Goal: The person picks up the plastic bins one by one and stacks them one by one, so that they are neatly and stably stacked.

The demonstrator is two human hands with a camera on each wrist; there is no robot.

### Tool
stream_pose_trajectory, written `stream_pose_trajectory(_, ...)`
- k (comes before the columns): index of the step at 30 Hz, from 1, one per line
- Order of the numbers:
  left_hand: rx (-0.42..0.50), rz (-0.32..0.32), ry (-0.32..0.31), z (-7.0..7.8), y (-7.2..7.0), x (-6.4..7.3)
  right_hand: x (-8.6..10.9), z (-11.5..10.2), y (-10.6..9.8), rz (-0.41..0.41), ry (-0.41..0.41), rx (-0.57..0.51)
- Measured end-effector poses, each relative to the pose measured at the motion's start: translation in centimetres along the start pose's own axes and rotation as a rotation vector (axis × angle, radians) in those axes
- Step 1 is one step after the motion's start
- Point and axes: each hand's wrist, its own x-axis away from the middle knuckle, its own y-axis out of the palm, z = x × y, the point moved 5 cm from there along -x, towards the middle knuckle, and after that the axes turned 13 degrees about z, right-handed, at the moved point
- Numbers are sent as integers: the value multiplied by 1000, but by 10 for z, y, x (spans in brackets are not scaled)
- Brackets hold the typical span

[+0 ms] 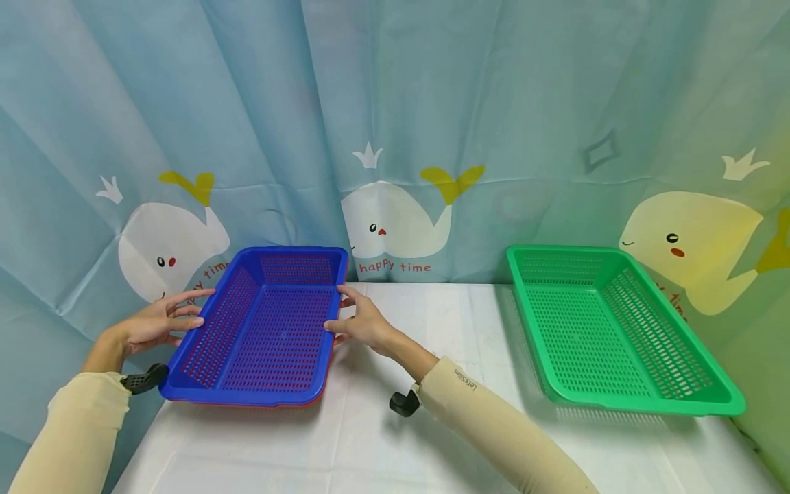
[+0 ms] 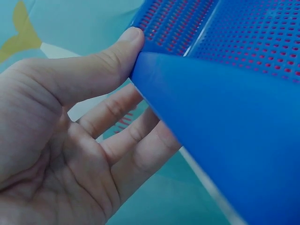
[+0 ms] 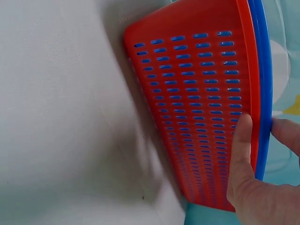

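A blue perforated plastic basket (image 1: pixel 284 396) sits nested inside a red basket (image 3: pixel 197 18) of similar shape, at the left of the table. Only the red one's rim edge shows from the head, while the right wrist view shows its slotted side. My left hand (image 1: pixel 162 322) holds the left rim, thumb on the blue edge and fingers passing behind it, their tips hidden. At the right rim, my right hand (image 1: pixel 368 325) pinches the two stacked edges, one digit against the red side and another on the blue rim. No items show inside the blue basket.
A green perforated basket (image 1: pixel 642 405) stands at the right of the white table (image 1: pixel 432 309). Behind the table hangs a light blue curtain (image 1: pixel 531 103) printed with white whales; the baskets' far ends are close to it.
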Motion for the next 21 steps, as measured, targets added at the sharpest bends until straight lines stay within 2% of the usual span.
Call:
stream_pose_trajectory(9,-24,25,-9,5,4,1,2,-3,-2,-3,-20,31)
stream_pose_trajectory(21,-55,15,5,8,15,2,10,-5,-14,-18,-18,84)
